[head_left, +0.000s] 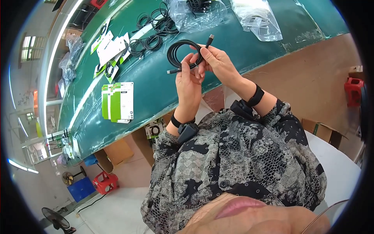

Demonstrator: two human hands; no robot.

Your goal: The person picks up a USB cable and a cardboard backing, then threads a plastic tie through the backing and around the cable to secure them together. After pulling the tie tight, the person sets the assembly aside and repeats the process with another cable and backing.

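Observation:
A coiled black cable (pixel 172 54) with a plug at each end is held up above the green table (pixel 156 93). My left hand (pixel 188 84) grips the lower side of the coil, with one plug sticking out to its left. My right hand (pixel 219 63) pinches the coil's right side between thumb and fingers, the other plug pointing up past the thumb. Left of my hands lies a stack of green and white packaging cards (pixel 124 102). More coiled black cables (pixel 154 42) rest on the table beyond my hands.
White and green cards with cables (pixel 111 50) lie scattered at the far left. Clear plastic bags (pixel 198 17) sit at the back, one holding black cables; another bag (pixel 259 19) holds white items. Below the table edge stand cardboard boxes (pixel 119 151) and a red stool (pixel 105 182).

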